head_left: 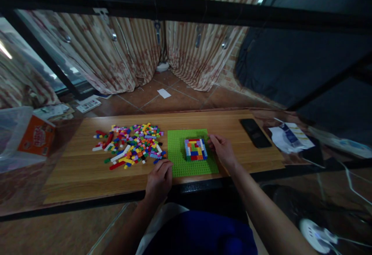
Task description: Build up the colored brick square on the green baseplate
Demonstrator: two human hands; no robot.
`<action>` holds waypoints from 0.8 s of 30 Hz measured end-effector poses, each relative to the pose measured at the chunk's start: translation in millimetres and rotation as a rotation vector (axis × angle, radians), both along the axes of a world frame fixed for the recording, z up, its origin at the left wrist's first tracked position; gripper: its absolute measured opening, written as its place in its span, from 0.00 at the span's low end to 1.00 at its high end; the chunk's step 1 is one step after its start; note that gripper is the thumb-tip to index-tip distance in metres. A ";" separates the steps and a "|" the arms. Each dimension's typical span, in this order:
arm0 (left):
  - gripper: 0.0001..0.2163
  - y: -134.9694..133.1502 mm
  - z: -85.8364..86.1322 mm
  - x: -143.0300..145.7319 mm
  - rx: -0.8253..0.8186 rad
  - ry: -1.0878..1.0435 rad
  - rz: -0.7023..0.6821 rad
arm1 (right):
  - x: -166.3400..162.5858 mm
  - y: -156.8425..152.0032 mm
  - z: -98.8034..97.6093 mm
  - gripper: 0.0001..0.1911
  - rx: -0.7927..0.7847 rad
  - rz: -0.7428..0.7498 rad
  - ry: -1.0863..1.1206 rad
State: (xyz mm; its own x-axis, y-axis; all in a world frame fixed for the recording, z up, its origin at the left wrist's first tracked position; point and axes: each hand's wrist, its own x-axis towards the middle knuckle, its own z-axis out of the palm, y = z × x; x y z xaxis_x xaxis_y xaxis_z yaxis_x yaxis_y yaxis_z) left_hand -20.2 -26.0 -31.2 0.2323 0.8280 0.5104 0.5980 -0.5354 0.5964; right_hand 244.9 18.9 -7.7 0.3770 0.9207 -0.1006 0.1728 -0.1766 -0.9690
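A green baseplate lies on the wooden table, with a small multicoloured brick build standing on it. My right hand rests at the plate's right edge, its fingers touching the build's right side. My left hand sits curled on the table at the plate's near left corner; whether it holds a brick is hidden. A pile of loose coloured bricks spreads to the left of the plate.
A black phone lies at the table's right end, beside white papers. An orange box sits in a clear bin at far left. Striped curtains hang behind over a tiled floor.
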 end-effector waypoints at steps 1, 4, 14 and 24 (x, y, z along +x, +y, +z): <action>0.07 -0.2 -0.1 0.1 0.003 0.002 0.001 | -0.8 -6.1 0.1 0.25 0.022 -0.030 -0.011; 0.06 -1.4 0.7 0.8 -0.011 0.017 -0.004 | -6.5 -28.4 -0.5 0.24 0.075 -0.010 -0.119; 0.12 -6.2 6.7 -0.2 -0.042 0.136 -0.109 | -31.1 -60.5 -11.7 0.27 0.128 0.153 -0.561; 0.08 -3.7 2.6 2.2 -0.038 0.110 -0.117 | -20.6 -50.3 -16.5 0.26 0.124 0.172 -0.569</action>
